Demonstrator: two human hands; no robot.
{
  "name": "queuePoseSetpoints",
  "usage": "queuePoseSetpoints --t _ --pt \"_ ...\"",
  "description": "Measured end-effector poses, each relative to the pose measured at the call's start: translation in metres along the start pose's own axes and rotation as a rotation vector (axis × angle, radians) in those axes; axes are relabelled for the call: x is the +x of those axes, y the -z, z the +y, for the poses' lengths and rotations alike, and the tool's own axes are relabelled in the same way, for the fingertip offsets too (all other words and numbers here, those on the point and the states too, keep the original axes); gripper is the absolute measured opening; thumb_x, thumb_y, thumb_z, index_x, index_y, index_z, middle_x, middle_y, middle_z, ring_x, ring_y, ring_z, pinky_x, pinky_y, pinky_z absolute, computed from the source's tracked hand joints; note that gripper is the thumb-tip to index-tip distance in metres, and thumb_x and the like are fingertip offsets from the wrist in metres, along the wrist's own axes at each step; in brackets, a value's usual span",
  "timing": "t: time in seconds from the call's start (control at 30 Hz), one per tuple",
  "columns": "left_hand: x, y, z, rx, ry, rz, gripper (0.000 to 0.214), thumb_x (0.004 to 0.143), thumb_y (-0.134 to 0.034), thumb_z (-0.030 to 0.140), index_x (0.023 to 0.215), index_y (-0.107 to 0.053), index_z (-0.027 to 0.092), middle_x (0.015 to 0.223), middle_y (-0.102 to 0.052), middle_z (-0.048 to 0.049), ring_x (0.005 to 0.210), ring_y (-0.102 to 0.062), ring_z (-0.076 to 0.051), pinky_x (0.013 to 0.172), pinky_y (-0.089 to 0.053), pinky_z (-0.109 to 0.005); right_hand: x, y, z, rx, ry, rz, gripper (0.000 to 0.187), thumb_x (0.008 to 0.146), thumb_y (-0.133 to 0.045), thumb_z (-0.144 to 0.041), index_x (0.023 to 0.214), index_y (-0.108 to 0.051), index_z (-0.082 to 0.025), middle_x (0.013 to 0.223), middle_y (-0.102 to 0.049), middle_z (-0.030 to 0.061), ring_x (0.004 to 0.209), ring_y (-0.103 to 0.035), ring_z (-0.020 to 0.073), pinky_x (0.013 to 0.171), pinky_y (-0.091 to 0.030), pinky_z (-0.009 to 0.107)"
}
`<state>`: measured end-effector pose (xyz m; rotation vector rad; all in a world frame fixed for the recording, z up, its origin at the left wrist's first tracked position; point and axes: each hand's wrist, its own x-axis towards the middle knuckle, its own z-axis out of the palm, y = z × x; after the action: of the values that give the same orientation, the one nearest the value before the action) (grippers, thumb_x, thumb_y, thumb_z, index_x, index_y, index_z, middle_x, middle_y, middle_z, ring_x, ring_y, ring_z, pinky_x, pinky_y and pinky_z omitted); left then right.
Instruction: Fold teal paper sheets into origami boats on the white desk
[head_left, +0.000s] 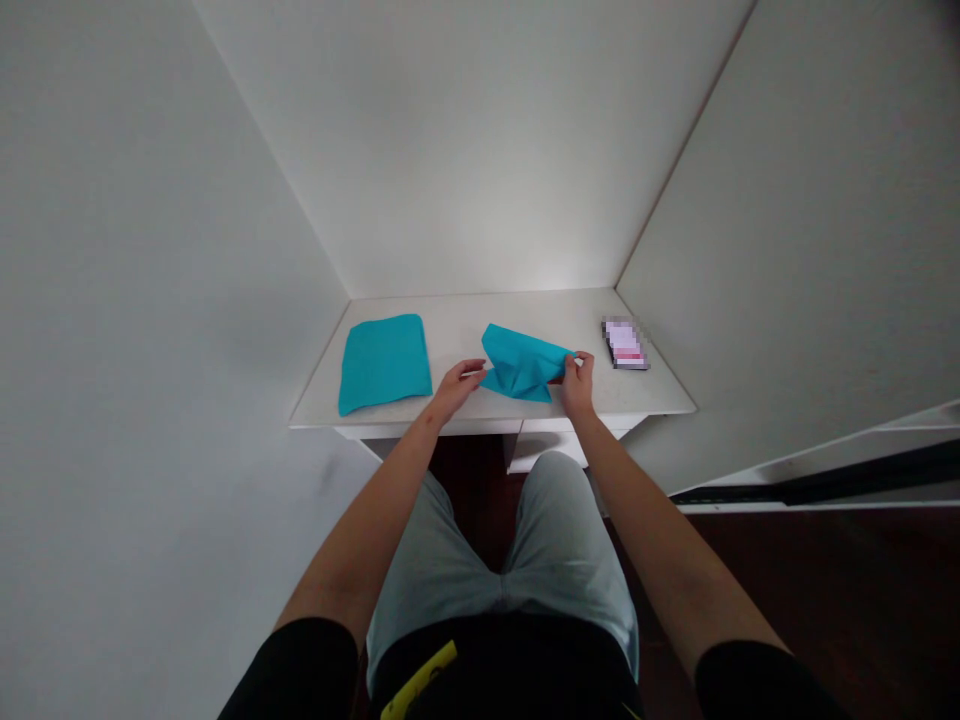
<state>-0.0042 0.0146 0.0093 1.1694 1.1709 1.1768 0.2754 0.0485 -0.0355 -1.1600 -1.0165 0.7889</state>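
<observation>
A turquoise cloth [519,362], partly folded and creased, is at the middle of the white desk. My right hand [577,382] pinches its right end between thumb and fingers. At its lower left corner is my left hand [459,385], with fingers stretched toward the cloth and thumb apart from them. Whether the left fingertips touch that corner is hard to make out. To the left, a second turquoise cloth [385,362] lies flat in a roughly square shape.
A phone [625,343] with a blurred-out screen lies at the right of the white desk [457,312]. Walls enclose the desk at the back, left and right. Under the front edge is a white drawer unit [546,447], close to my knees.
</observation>
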Motion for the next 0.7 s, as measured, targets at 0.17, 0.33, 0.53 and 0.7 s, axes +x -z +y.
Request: queuePoseSetpoints --t 0.17,0.33,0.53,0.7 --pt "0.004 -0.031 -0.005 -0.027 0.023 -0.004 0.053 0.079 -0.090 0.027 0.128 -0.073 0.019 0.126 -0.077 -0.0134 0.099 -0.075 -0.023 0.092 -0.065 -0.041 0.000 0.001 -0.002 0.003 -0.066 0.021 0.059 0.089 -0.061 -0.080 0.114 -0.038 -0.031 0.075 -0.050 -0.0084 0.059 -0.059 0.0167 0.051 -0.056 0.030" --pt "0.012 -0.040 -0.010 -0.173 0.189 0.149 0.030 0.088 -0.080 0.025 0.115 -0.074 0.015 0.107 -0.079 -0.0124 0.094 -0.077 -0.023 0.092 -0.066 -0.045 -0.001 0.001 -0.003 0.021 -0.074 0.016 0.058 0.089 -0.060 -0.078 0.114 -0.037 -0.032 0.079 -0.052 -0.0082 0.062 -0.061 0.0166 0.051 -0.055 0.029" --pt "0.010 -0.035 -0.007 -0.424 0.234 0.136 0.035 0.098 -0.074 0.046 0.121 -0.070 0.020 0.123 -0.078 -0.0143 0.100 -0.078 -0.024 0.099 -0.064 -0.048 -0.001 -0.001 -0.002 0.048 -0.072 0.032 0.057 0.089 -0.061 -0.079 0.112 -0.036 -0.033 0.071 -0.054 -0.0099 0.055 -0.063 0.0180 0.049 -0.054 0.030" --pt "0.009 -0.035 -0.004 -0.429 0.163 0.183 0.050 0.099 -0.071 0.062 0.133 -0.067 0.027 0.132 -0.076 -0.0128 0.111 -0.076 -0.024 0.101 -0.063 -0.046 -0.001 -0.002 -0.005 0.061 -0.072 0.002 0.057 0.091 -0.060 -0.080 0.111 -0.034 -0.033 0.067 -0.058 -0.0106 0.054 -0.068 0.0192 0.054 -0.057 0.032"
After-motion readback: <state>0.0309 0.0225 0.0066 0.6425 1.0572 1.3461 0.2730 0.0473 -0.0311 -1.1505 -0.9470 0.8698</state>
